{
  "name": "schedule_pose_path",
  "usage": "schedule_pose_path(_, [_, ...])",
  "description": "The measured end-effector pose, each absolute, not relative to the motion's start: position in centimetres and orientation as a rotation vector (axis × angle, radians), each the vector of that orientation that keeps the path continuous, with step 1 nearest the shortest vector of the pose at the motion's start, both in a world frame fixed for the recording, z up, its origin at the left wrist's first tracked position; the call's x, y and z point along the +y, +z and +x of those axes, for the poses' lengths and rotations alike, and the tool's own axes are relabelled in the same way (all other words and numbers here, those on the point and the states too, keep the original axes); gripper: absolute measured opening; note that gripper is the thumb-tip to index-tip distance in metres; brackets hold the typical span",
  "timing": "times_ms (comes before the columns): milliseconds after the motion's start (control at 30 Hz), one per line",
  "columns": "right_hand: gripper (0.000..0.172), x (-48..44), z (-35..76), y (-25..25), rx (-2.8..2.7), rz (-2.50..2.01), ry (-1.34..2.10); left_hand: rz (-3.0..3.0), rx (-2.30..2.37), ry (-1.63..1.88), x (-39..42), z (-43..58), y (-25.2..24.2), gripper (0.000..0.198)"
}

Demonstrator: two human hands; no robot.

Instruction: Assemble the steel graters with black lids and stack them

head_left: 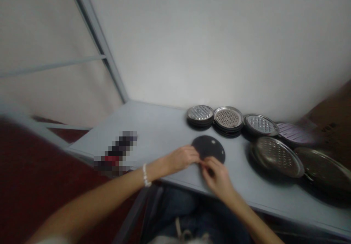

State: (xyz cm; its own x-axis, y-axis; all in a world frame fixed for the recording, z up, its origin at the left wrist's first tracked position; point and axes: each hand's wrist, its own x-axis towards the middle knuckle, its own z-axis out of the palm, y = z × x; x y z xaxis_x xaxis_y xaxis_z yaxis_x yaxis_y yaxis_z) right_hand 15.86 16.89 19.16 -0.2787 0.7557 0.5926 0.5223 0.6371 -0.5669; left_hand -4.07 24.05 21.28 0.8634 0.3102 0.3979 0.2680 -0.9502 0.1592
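From the head view, the left hand [182, 158] rests on the near left edge of a dark round disc [210, 145], its fingers together and lightly curled. The right hand [216, 177] sits just beside it, half closed, with its fingers bent down to the disc's lower edge. Both hands touch the disc where their fingers meet, but I cannot tell whether either really has hold of it. The disc lies flat on a pale grey table [161, 127], and small holes show in its face.

The disc sits fairly near the table's front edge, so a careless push toward the body could send it over. Its thin, flat shape could also make it hard to pinch, and fingers could slip off.

Beyond the hands and to the right stands a row of round metal strainers [200, 114], some stacked, with only holes showing inside them. The two largest, a pale strainer [276, 157] and a darker strainer [323, 171], sit nearest the right hand and look tilted. A stray elbow or a wide reach could knock them.

Left of the left hand lies a pixelated object [115, 152], too blurred to name.
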Motion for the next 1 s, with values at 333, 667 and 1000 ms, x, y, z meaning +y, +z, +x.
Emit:
schedule_pose_path(333, [0.017, 16.8, 16.6, 19.4, -1.940, -1.020, 0.369, 2.693, 0.509, 0.592, 23.9, -2.9, 22.1, 0.024])
schedule_pose_path(667, [0.021, 16.4, 17.6, 18.0, -1.963, -1.116, 0.181, 2.613, 0.671, 0.484, 23.6, -2.7, 21.8, 0.048])
schedule_pose_path(1000, [0.021, 15.5, 18.1, 18.4, -1.902, -1.110, 0.305, 2.692, 0.787, 0.470, 22.8, -1.8, 21.7, 0.050])
